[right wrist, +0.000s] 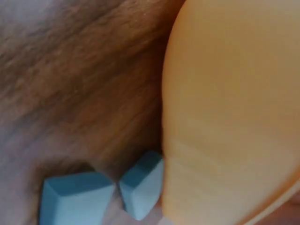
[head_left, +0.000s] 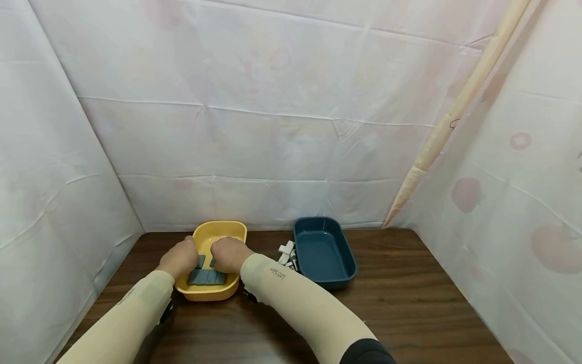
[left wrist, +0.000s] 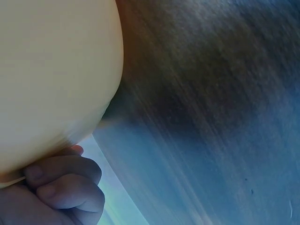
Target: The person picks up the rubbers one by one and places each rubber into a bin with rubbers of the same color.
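Several gray blocks (head_left: 206, 277) lie in the yellow tray (head_left: 206, 294).

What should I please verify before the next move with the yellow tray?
1. Yellow tray upright on the table: ok.
2. Visible grey-blue tiles inside the yellow tray: ok.
3. Left hand holding something securely at the tray's left side: cannot tell; its fingertips are hidden in the head view.
4. Right hand pinching a tile: cannot tell; the hand itself hides its fingertips.
5. Blue tray upright and apart from the yellow one: ok.
6. Space between the trays free of loose pieces: not ok; white pieces lie by the blue tray's left side.
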Tool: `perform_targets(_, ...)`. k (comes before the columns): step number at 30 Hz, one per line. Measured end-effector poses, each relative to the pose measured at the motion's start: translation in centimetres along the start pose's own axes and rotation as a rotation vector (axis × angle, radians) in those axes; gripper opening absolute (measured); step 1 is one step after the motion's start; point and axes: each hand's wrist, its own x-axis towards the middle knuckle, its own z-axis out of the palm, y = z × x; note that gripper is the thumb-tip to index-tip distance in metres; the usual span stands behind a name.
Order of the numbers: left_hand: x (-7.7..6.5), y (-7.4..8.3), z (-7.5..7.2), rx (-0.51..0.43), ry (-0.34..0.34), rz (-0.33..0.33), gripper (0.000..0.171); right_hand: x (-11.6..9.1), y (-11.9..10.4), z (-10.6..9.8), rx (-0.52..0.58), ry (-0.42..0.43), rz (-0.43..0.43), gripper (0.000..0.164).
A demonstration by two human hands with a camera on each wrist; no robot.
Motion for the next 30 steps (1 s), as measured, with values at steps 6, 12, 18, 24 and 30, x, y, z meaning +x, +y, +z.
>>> perform_targets(6,0.0,-0.2,0.0,-0.001,0.006,0.012,0.058,-0.2,-0.7,-0.1,0.054,-0.058,0.002,0.030)
perform_targets(12,0.1,-0.3,0.0,-0.003,0.018,0.038,0.056,-0.4,-1.1,-0.2,0.050,-0.081,-0.038,0.031)
perform_targets(18,0.1,0.0,-0.2,-0.011,0.014,0.036,0.056,-0.5,-0.9,-0.3,0.081,-0.085,-0.084,0.036)
perform_targets(24,0.0,-0.1,-0.2,-0.010,0.016,0.043,0.054,-0.8,-0.4,-0.7,0.138,-0.109,-0.072,0.030)
perform_targets(30,0.1,-0.5,0.0,-0.012,0.022,0.023,0.050,-1.6,0.7,-2.4,0.106,-0.054,-0.048,0.036)
